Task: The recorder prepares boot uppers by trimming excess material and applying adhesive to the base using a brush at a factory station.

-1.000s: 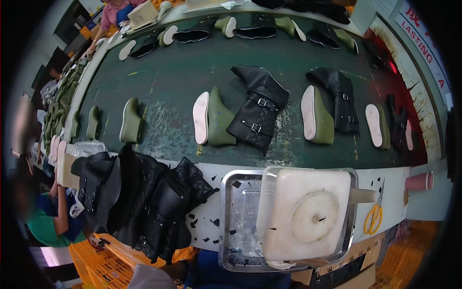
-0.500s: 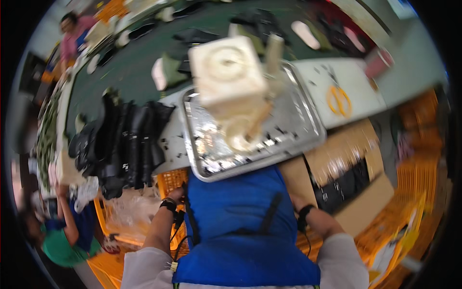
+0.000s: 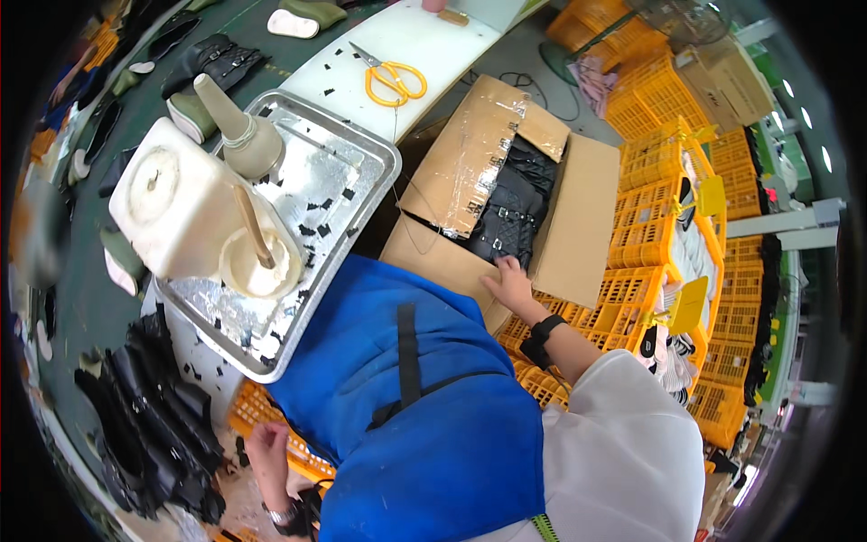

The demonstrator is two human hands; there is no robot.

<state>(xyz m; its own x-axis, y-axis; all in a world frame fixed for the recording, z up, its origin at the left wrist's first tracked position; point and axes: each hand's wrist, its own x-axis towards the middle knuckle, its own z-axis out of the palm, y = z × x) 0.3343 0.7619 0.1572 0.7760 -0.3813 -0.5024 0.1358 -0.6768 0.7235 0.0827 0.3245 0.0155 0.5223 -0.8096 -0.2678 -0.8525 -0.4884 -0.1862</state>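
My right hand [image 3: 510, 285] is at the near edge of an open cardboard box [image 3: 456, 172], thumb and fingers apart, by the box's opening. Inside lie black buckled boot uppers [image 3: 510, 212], close beyond my fingertips. My left hand [image 3: 268, 452] hangs low at the left of my blue apron [image 3: 433, 425], beside an orange crate [image 3: 302, 459]. Its fingers are loosely curled and I see nothing in them. Further left, a row of black boot uppers [image 3: 149, 406] lies on the table's edge.
A metal tray [image 3: 325, 135] holds a white jug [image 3: 172, 199], a glue cup [image 3: 289, 262] with a wooden-handled brush, and a beige cone-topped container [image 3: 248, 144]. Yellow-handled scissors [image 3: 395, 83] lie on the white tabletop. Stacked orange crates [image 3: 650, 235] stand on the right; a green conveyor [image 3: 68, 212] carries shoe parts.
My view has swung to the right, bringing the box and crates toward the middle. My right hand has come from beside the apron up to the box edge. My left hand is lower in view.
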